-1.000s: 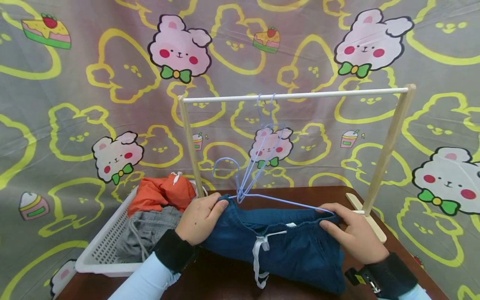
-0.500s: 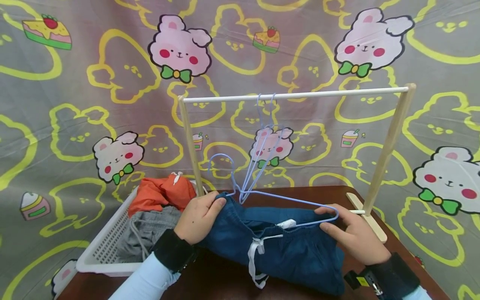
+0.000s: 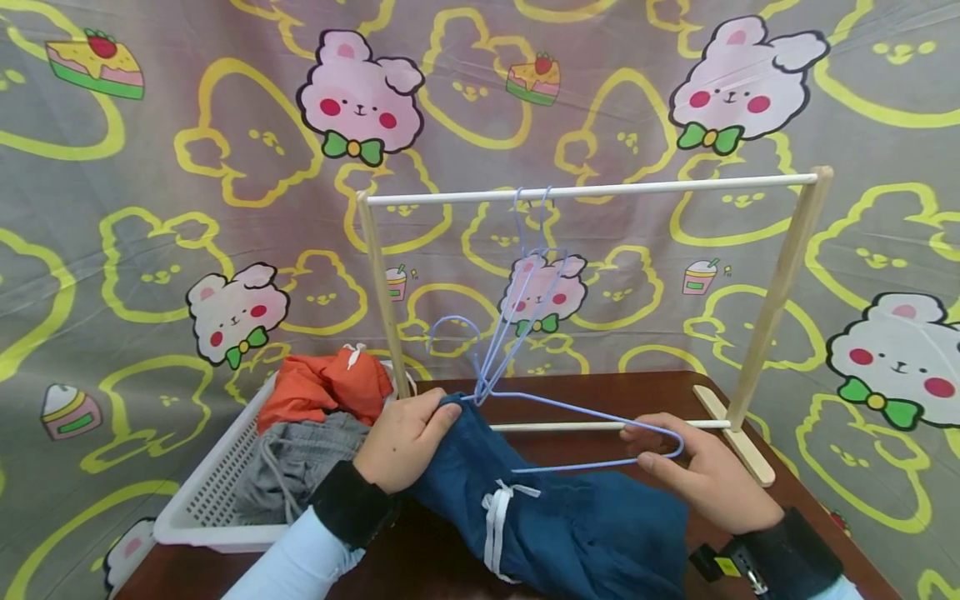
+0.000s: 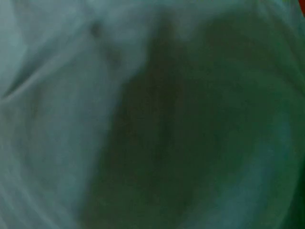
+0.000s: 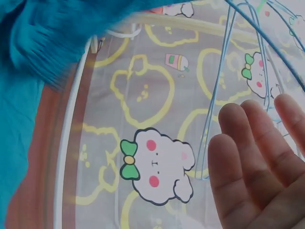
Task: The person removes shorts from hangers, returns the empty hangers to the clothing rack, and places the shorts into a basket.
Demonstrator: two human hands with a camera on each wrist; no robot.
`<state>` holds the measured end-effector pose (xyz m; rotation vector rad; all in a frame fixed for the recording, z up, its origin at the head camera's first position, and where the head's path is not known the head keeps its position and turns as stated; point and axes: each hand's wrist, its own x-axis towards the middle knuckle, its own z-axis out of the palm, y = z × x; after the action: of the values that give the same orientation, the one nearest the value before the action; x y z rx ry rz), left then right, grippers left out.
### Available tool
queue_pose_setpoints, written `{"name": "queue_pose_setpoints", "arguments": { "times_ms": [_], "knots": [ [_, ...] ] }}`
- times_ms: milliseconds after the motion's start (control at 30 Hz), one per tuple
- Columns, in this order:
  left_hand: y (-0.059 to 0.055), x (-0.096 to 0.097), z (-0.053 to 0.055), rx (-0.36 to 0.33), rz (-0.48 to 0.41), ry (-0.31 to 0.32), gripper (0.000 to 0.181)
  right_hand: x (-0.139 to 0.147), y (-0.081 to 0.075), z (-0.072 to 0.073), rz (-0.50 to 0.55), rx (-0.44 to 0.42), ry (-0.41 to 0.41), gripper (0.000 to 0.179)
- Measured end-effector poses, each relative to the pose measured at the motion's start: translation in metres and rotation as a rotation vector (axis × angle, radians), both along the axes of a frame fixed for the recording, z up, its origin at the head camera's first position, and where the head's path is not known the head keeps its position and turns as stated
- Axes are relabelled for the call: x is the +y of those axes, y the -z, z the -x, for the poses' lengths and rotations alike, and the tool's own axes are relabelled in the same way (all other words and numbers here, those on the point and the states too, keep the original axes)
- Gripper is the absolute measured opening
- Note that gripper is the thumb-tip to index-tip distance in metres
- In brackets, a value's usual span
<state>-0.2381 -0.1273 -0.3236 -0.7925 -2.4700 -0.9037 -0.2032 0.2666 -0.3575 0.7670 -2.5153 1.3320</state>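
Dark blue drawstring pants (image 3: 570, 525) hang from my left hand (image 3: 405, 437), which pinches the left part of their waistband at a light-blue wire hanger (image 3: 577, 406). The right half of the pants droops lower, with the white drawstring (image 3: 497, 521) at the front. The hanger's lower wire passes behind the waistband. My right hand (image 3: 705, 475) holds the hanger's rounded right end between thumb and fingers, apart from the cloth. In the right wrist view its other fingers (image 5: 226, 176) show fairly straight beside the blue cloth (image 5: 28, 95). Blurred cloth fills the left wrist view.
A rack with a white bar (image 3: 600, 192) and wooden posts stands behind, with more wire hangers (image 3: 525, 292) on it. To the left, a white basket (image 3: 195, 533) holds orange clothing (image 3: 322, 387) and grey clothing (image 3: 300, 467). A patterned curtain (image 3: 150, 175) backs the brown table (image 3: 675, 387).
The right side of the waistband has come off the hanger's right end and dropped down and leftward. My right hand has moved from the waistband's edge onto the bare wire; the left hand stays put.
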Motion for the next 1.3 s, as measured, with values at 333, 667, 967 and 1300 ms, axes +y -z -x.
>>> {"name": "queue_pose_setpoints", "arguments": {
  "times_ms": [333,667,967,1300],
  "knots": [
    [0.0,0.005,-0.003,-0.012,0.106,-0.017,0.03,-0.002,-0.003,-0.003,0.084,-0.023,-0.058,0.027],
    [0.0,0.003,-0.004,-0.054,0.108,-0.002,0.033,-0.002,-0.006,-0.005,0.076,0.108,-0.102,0.026],
    [0.005,-0.001,-0.002,-0.054,0.103,0.015,0.029,0.007,-0.004,-0.004,0.063,0.148,-0.065,0.027],
    [0.008,-0.012,0.0,-0.071,0.091,-0.003,0.026,0.021,-0.006,-0.011,0.062,0.141,0.055,0.022]
  ]
}}
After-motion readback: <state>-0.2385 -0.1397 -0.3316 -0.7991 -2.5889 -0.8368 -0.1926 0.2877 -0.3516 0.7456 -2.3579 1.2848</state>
